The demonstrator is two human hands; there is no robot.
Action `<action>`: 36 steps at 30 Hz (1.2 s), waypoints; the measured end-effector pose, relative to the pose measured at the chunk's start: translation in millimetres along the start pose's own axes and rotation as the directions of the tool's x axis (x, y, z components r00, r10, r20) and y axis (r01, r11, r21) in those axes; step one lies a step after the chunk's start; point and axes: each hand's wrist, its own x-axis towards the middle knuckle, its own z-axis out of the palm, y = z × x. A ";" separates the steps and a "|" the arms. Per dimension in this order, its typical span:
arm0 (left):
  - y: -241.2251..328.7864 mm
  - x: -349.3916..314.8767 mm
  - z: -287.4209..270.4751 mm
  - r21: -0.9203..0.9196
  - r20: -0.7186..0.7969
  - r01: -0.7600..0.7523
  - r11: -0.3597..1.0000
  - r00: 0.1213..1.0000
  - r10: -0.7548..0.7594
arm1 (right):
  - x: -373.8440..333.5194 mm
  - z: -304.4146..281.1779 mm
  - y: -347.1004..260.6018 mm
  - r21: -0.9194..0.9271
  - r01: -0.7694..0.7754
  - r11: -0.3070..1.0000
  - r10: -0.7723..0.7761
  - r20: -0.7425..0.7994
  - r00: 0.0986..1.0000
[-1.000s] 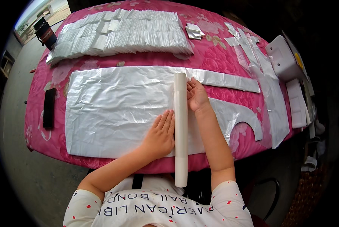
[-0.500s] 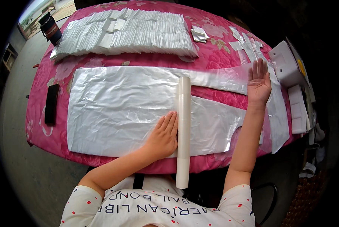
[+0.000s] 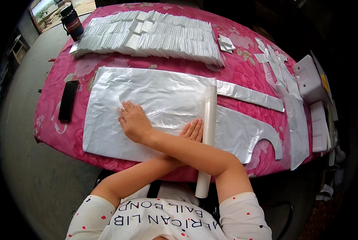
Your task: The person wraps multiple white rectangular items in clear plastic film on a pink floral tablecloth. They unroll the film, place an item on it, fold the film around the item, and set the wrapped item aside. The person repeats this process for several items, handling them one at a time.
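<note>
A glossy white plastic sheet [image 3: 171,80], shaped like an apron with a long strap and a curved cut-out at its right end, lies spread on the table. Across it rests a long pale roller tube [image 3: 209,124], its near end jutting past the table edge. My left hand [image 3: 193,130] is flat on the sheet, fingertips beside the tube's left side. Crossing over my left forearm, my right arm reaches left; my right hand [image 3: 135,122] is palm down on or just above the sheet, its fingers spread. Neither hand holds anything.
Rows of folded white plastic packets [image 3: 147,36] fill the far side, with a few loose packets [image 3: 226,43] beside them. A dark bottle [image 3: 71,25] and black phone [image 3: 68,101] are at left. Plastic scraps [image 3: 297,120] and white boxes [image 3: 309,80] are at right on the pink floral tablecloth [image 3: 243,72].
My right hand has swept from the sheet's right end across to its left half, over my left arm. The strap now lies flat. My left hand stays beside the tube; the view has shifted slightly.
</note>
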 end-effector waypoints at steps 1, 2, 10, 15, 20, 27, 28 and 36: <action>-1.8 0.9 1.7 0.036 0.017 -0.012 0.999 1.000 0.011 | -1.5 6.4 -6.0 -0.021 0.036 0.999 -0.036 -0.024 0.999; -2.4 2.0 2.4 0.048 0.036 -0.007 0.999 0.999 0.005 | -6.4 8.9 -9.6 0.005 0.067 0.998 -0.067 0.003 0.998; 6.3 -3.0 -5.7 -0.411 0.000 0.214 0.886 0.972 -0.234 | -106.7 -113.1 2.9 -0.180 0.233 0.956 -0.252 -0.091 0.963; 6.0 4.5 -18.3 -0.189 0.123 0.121 0.974 0.987 -0.099 | -195.9 -159.8 61.2 -0.418 0.067 0.906 -0.098 -0.055 0.994; -11.1 0.6 -49.2 -0.481 0.080 0.167 0.861 0.986 -0.146 | -205.5 -165.7 76.7 -0.442 0.105 0.891 -0.076 0.083 0.994; -86.6 -51.2 -140.7 -0.583 -0.131 0.147 0.799 0.953 -0.271 | -120.1 -107.0 33.1 -0.248 0.240 0.939 -0.156 0.317 0.936; -95.5 -64.8 -152.2 -0.606 -0.169 0.192 0.772 0.917 -0.361 | -103.3 -95.0 9.5 -0.027 0.299 0.954 -0.277 0.310 0.910; -120.0 -169.4 -218.1 -0.624 -0.153 0.493 0.606 0.684 -0.713 | -41.6 -90.2 -19.1 0.147 0.451 0.880 -0.455 -0.003 0.890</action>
